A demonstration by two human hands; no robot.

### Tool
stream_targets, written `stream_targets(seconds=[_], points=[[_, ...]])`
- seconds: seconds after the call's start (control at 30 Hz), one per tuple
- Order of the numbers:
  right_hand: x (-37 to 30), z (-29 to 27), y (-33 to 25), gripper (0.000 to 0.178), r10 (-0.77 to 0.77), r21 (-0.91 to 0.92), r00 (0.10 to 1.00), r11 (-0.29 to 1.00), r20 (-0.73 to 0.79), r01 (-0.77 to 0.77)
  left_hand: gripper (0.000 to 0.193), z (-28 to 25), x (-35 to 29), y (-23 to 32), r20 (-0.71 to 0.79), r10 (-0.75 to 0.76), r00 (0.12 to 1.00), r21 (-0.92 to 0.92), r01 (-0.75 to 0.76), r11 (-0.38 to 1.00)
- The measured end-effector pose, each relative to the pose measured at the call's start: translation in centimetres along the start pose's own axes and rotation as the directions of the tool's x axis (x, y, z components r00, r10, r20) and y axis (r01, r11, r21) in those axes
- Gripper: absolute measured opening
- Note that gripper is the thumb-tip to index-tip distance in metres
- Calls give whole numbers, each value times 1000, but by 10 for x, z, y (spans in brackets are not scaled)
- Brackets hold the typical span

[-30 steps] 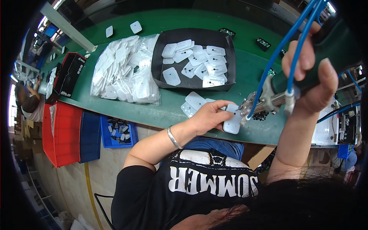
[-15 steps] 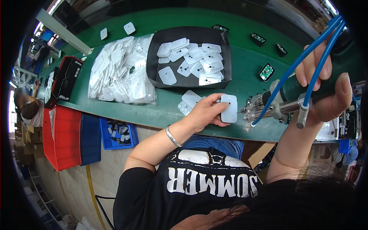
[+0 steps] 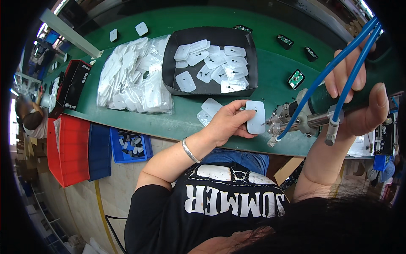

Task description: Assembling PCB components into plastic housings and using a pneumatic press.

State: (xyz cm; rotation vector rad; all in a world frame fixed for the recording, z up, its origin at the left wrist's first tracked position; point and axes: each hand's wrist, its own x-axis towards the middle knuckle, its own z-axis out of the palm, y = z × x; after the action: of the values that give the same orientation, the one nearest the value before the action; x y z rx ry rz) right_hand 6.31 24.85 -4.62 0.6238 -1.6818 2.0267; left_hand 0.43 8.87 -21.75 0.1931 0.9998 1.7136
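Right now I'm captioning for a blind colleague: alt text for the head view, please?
A person's left hand holds a white plate near a blue-hosed tool in the right hand. Beyond, on a green table, a black box of similar plates stands beside a filled clear bag.

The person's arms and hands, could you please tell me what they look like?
The left hand and right hand are ungloved, with bare forearms. A silver-coloured bangle circles the left wrist; none shows on the right. The left sleeve is short and black; the right is hidden.
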Motion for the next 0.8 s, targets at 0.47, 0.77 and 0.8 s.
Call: stream_targets(seconds=[0.47, 0.77, 0.8], points=[[-3, -18, -13, 53, -66, -18, 996, 998, -53, 66, 34, -24, -4, -17, -142, -20, 990, 22, 23, 999], [-4, 1, -4, 59, -12, 60, 997, 998, -82, 17, 31, -3, 6, -16, 26, -89, 996, -83, 91, 992], [-4, 4, -4, 60, -9, 80, 994, 997, -111, 18, 31, -3, 7, -15, 38, -85, 996, -79, 88, 993]])
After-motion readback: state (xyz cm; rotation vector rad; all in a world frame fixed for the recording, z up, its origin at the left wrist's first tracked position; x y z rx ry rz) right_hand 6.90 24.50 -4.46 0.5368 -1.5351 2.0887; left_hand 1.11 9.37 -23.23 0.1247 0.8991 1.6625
